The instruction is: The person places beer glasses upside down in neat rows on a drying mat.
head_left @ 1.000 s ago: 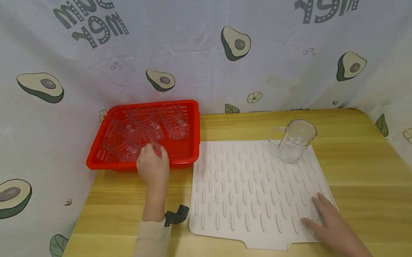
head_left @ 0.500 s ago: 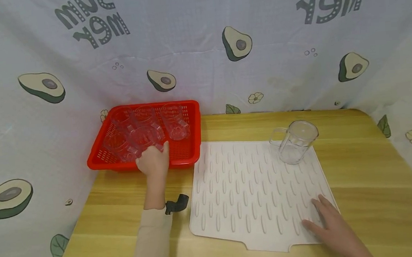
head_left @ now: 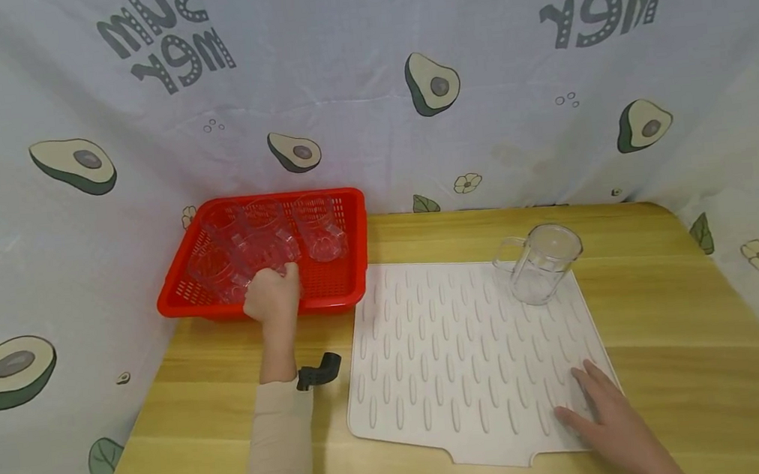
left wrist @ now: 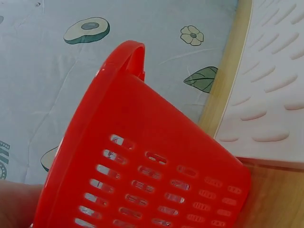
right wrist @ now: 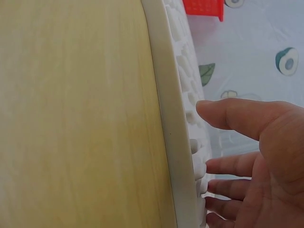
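Observation:
In the head view my left hand (head_left: 272, 295) is at the front rim of a red plastic basket (head_left: 344, 299), curled with the thumb uppermost. It grips a clear glass mug (head_left: 260, 249) that leans among the others inside; my fingertips are hidden. The left wrist view shows mostly the basket's slotted outer wall (left wrist: 156, 137), with part of the hand at the lower left. My right hand (head_left: 608, 420) rests its spread fingers on the right front edge of a white ribbed draining mat (head_left: 444, 352). Another clear glass mug (head_left: 543, 264) stands on the mat's far right corner, handle to the left.
Several more clear glass mugs lie tilted in the basket, such as the mug (head_left: 321, 231) at its right. Basket and mat sit side by side on a wooden table (head_left: 688, 360). A white curtain (head_left: 352, 81) with avocado prints hangs behind.
My left hand has closed further and shifted slightly left at the basket's front rim, and the mug before it has tilted a little. My right hand stays on the mat.

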Tool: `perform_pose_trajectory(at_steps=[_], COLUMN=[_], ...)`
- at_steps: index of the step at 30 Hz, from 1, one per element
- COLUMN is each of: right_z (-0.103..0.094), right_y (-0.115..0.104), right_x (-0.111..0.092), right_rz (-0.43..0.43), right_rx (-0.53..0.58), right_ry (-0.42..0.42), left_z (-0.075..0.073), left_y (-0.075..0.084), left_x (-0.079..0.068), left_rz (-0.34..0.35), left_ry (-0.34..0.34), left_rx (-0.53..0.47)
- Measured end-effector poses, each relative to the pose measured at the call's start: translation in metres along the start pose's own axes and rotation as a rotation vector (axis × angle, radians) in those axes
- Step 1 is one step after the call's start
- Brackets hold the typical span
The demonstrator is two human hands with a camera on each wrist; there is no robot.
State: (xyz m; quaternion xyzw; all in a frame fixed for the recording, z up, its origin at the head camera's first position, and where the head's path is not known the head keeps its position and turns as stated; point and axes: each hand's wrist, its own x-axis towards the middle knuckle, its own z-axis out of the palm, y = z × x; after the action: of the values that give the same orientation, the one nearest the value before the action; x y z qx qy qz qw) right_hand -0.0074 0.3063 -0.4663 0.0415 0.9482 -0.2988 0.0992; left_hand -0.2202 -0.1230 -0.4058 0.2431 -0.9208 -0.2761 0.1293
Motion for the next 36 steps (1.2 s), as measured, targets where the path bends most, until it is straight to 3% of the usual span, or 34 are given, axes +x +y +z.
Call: perform_pose_trajectory(at_steps=[6,13,26,36], right_z=[0.0,0.001,0.002,0.004], right_y=[0.0,0.001,0.001,0.001], right_x=[-0.001,-0.002,-0.002,-0.003], right_rz=[0.003,-0.007,-0.015,-0.038], right_rx=[-0.001,0.005,0.013,-0.004], right_ry=[0.001,0.014,0.023,0.052], left_z=[-0.002,-0.005,-0.013,-0.017], left_y=[-0.004,-0.008,-0.006,-0.005], left_x=[0.0,-0.001,-0.01,-0.013], left_rz=[0.008,0.023,0.013,0.1], left_ry=[0.097,0.094,0.097,0.124], left_rx=[-0.208,-0.408,-0.675,-0.788])
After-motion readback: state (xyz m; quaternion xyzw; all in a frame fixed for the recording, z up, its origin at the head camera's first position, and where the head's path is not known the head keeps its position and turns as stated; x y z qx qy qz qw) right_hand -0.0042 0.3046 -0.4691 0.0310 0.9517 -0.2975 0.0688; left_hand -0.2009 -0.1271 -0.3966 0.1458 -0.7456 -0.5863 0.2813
